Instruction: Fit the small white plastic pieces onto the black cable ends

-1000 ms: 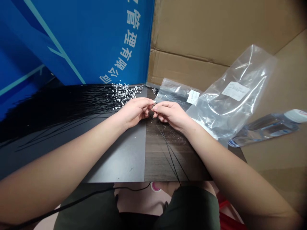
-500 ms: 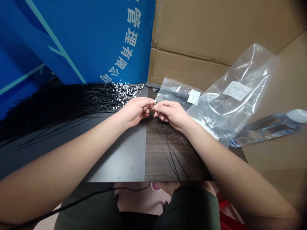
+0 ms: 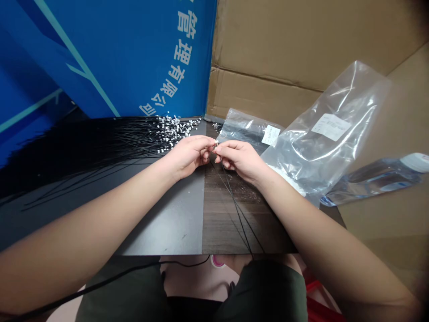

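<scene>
My left hand (image 3: 189, 155) and my right hand (image 3: 238, 160) meet above the table, and their fingertips pinch a tiny pale connector (image 3: 216, 144) from both sides. The fingers hide most of it. Thin black wires (image 3: 237, 210) run from below my right hand down across the wood-grain tabletop towards the near edge. To the left of my left hand lies a dense bundle of black wires (image 3: 100, 150), its ends carrying several small white connectors (image 3: 174, 132).
The table has a grey half (image 3: 161, 223) and a wood-grain half (image 3: 234, 232). Clear plastic bags (image 3: 321, 134) with white labels lie at the right, beside a plastic bottle (image 3: 375, 183). Behind stand a blue printed board (image 3: 134, 58) and cardboard (image 3: 268, 44).
</scene>
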A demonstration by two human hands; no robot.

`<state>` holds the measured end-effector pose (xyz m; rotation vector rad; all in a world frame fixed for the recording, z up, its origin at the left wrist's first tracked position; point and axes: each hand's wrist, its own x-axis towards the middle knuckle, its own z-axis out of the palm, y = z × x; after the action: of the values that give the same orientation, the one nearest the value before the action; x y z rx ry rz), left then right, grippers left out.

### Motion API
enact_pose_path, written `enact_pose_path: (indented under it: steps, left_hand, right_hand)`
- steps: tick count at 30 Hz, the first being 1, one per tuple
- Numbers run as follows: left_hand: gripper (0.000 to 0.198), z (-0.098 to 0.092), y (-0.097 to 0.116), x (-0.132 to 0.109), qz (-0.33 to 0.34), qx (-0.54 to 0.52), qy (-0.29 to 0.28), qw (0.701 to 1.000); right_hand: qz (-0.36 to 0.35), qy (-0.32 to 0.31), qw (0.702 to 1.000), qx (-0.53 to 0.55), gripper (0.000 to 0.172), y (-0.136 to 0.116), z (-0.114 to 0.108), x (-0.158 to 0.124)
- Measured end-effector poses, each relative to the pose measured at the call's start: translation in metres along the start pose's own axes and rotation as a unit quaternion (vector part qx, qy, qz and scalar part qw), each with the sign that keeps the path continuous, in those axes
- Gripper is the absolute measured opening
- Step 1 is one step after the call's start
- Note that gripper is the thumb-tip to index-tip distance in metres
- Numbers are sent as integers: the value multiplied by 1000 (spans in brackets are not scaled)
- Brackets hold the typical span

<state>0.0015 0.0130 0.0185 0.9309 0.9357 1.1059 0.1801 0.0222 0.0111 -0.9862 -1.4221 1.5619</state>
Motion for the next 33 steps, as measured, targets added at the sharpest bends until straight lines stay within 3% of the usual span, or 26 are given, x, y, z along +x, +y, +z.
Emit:
enact_pose_path:
  steps: [33]
  left_hand:
    - [13,1,-5,0,45,5,1,999]
  right_hand:
    - [21,-11,998,63,16,0,3,1]
